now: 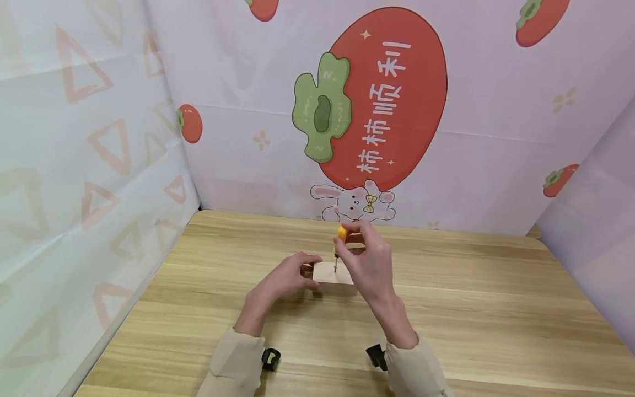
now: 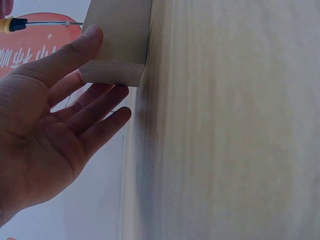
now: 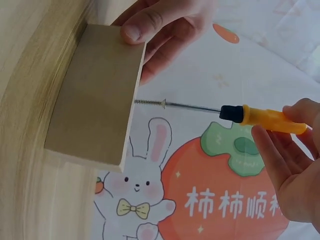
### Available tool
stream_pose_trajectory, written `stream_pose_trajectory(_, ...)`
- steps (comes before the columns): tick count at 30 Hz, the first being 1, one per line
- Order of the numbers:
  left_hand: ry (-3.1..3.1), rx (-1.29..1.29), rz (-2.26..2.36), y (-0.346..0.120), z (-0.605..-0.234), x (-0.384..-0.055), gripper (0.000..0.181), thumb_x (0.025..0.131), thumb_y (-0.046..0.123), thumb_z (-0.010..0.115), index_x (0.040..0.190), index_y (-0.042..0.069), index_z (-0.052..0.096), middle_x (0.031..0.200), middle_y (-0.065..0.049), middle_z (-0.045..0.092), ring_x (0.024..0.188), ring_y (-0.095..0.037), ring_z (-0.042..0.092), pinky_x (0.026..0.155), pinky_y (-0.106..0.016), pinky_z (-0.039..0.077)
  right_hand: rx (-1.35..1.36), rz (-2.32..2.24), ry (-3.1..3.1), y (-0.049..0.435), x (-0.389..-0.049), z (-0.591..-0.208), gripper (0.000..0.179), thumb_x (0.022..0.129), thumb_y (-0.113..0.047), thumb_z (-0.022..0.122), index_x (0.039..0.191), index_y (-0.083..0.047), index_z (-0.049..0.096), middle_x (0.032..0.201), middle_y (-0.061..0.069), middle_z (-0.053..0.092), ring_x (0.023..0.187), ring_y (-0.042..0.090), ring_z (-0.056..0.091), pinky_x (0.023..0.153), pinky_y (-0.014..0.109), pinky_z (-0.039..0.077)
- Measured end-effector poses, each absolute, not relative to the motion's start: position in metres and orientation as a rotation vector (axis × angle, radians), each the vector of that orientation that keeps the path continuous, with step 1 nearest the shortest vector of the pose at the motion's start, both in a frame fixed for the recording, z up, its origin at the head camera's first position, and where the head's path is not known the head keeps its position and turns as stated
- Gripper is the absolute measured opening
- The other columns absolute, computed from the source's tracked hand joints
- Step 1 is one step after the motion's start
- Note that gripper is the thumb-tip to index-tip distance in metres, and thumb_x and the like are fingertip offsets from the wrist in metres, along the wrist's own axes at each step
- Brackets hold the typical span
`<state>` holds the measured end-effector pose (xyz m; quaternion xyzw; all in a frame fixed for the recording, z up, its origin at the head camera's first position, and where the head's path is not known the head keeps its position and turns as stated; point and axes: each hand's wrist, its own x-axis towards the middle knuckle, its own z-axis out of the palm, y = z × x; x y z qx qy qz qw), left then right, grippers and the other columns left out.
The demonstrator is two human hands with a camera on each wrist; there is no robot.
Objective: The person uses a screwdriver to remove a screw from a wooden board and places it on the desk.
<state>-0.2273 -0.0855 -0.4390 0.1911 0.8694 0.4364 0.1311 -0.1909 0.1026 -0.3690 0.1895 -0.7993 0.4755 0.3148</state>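
Observation:
A pale wooden block (image 3: 92, 95) rests on the table. A screw (image 3: 150, 102) stands upright in its top face, much of the thread showing above the wood. My right hand (image 1: 369, 264) holds a screwdriver (image 3: 270, 120) by its yellow handle between thumb and fingertips. The screwdriver's metal shaft points down, its tip at the screw head. On the block's left end, my left hand (image 1: 285, 277) grips with the thumb (image 2: 92, 40) on the near face and fingers around the end and far side.
The wood-grain table (image 1: 471, 309) spreads around the block. Behind it hangs a printed backdrop (image 1: 238, 165) with persimmons and a rabbit; a white sheet with triangles (image 1: 99, 143) stands along the left side. Black straps (image 1: 270, 359) sit at both wrists.

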Motion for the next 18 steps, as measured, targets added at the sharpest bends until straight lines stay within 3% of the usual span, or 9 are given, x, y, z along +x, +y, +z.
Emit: stream_pose_trajectory(18,2.524,0.547,1.264,-0.0848,-0.4366,-0.2253,0.056,0.080,0.018,0.084,0.132,0.014,0.062,0.126,-0.004,0.061,0.118,-0.025,0.062,0.104,-0.043,0.049,0.468,1.251,-2.205,0.0994,-0.1865,-0.3661,0.026,0.089,-0.001,0.065,0.115,-0.005,0.065,0.102,0.010,0.072,0.088,0.023,0.072,0.074,0.034,0.062)
